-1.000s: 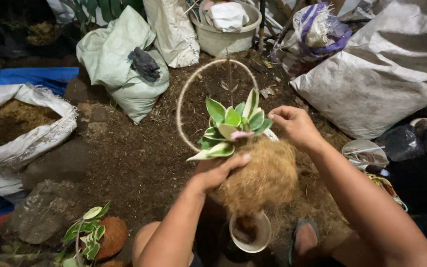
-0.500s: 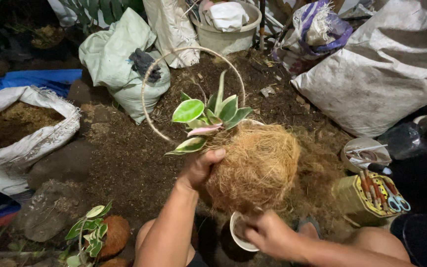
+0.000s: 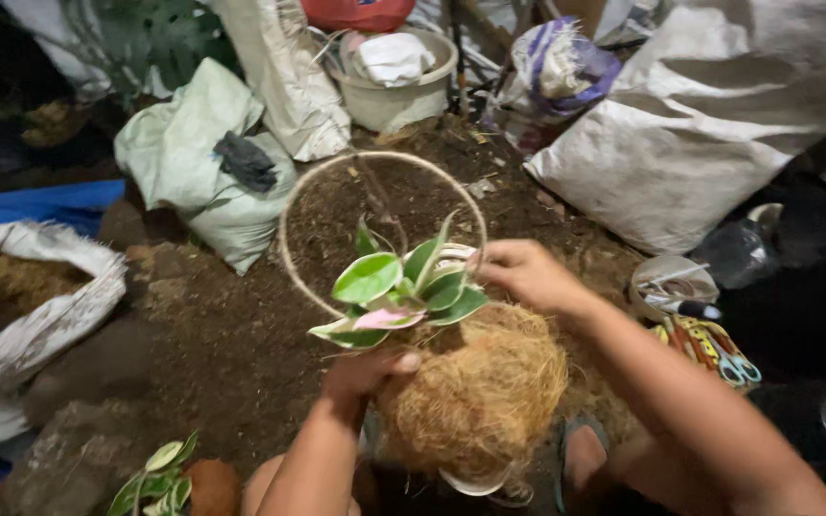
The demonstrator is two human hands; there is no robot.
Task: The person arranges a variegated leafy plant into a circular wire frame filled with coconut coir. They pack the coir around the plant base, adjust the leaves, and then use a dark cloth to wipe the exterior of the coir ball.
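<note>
A ball of brown coconut fibre (image 3: 480, 392) carries a small plant with green, white and pink leaves (image 3: 399, 287). A thin hoop of wire or cane (image 3: 291, 205) rises from it behind the leaves. My left hand (image 3: 365, 373) grips the left side of the fibre ball, thumb on top. My right hand (image 3: 523, 272) holds the hoop's right end beside the leaves, fingers closed on it. Under the ball the rim of a small white cup (image 3: 475, 483) shows.
Dark soil (image 3: 222, 354) covers the ground. White sacks lie at the left (image 3: 40, 325) and right (image 3: 709, 124), a pale green bag (image 3: 179, 153) and a beige tub (image 3: 403, 91) behind. A tin with scissors (image 3: 719, 349) sits at right. Another small plant (image 3: 160, 478) lies bottom left.
My right hand came up from the white cup below the ball to the hoop beside the leaves. The ball and hoop shifted slightly right; my left hand kept its grip.
</note>
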